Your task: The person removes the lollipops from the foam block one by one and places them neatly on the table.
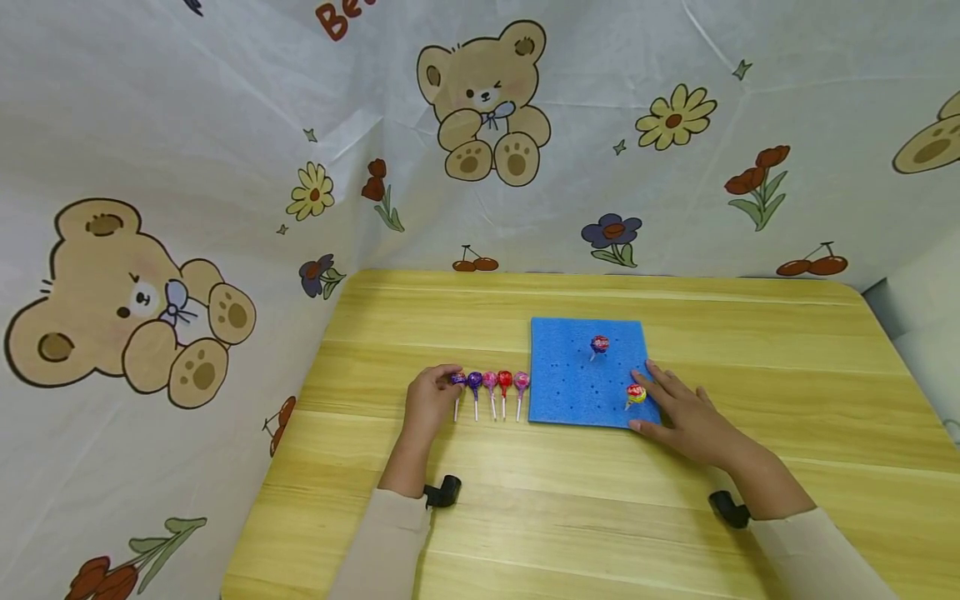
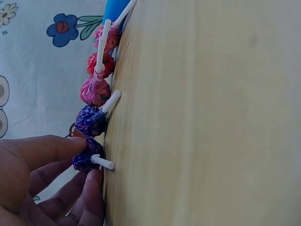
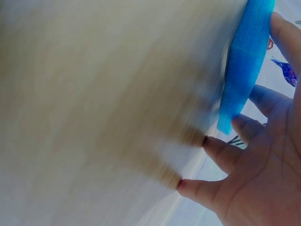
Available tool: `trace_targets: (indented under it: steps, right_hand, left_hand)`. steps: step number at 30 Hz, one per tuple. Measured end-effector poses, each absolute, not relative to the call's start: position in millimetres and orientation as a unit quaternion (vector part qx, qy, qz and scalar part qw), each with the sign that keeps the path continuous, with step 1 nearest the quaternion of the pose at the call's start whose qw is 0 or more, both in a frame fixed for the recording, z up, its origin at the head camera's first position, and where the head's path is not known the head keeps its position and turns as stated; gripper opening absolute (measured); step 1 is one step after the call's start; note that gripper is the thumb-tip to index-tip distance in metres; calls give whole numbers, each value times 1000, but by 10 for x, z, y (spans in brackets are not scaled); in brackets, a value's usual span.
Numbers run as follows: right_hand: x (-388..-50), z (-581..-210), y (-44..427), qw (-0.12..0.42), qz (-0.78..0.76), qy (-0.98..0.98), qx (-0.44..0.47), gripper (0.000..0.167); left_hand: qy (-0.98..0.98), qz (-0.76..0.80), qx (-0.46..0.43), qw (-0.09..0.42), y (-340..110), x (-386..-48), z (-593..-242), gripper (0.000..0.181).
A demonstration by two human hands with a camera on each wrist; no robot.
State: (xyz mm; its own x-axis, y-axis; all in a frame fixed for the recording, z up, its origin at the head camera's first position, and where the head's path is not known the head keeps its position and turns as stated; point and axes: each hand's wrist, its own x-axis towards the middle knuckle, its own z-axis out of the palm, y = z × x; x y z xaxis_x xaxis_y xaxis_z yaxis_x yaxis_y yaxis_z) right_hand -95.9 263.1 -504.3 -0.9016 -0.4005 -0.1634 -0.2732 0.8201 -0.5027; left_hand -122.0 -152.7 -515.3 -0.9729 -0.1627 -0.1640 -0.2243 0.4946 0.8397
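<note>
My left hand [image 1: 429, 402] pinches the purple-blue lollipop [image 2: 85, 157] at the left end of a row on the table, thumb and fingers round its wrapped head. Beside it lie another purple lollipop [image 1: 475, 381], a pink one [image 1: 490, 381], a red one [image 1: 505, 380] and a second pink one [image 1: 521, 381], sticks toward me. A blue foam board [image 1: 562, 367] with small holes holds a red-and-blue lollipop [image 1: 599, 343] and a yellow-and-red one [image 1: 636, 393], both upright. My right hand [image 1: 693, 421] rests spread on the board's right edge, some fingertips on the table.
The wooden table [image 1: 555, 517] reaches back to a white cloth [image 1: 570, 150] printed with bears and flowers, which also hangs at the left. Black wrist-camera mounts [image 1: 444, 492] sit at both wrists, just above the tabletop.
</note>
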Motion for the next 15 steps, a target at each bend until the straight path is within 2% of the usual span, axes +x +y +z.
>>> trace_targets:
  steps: [15]
  right_hand:
    - [-963,-5049,2633,135,-246,943,-178,87]
  left_hand:
    - [860,498,-111,18,-1584,-1174,-5086,32]
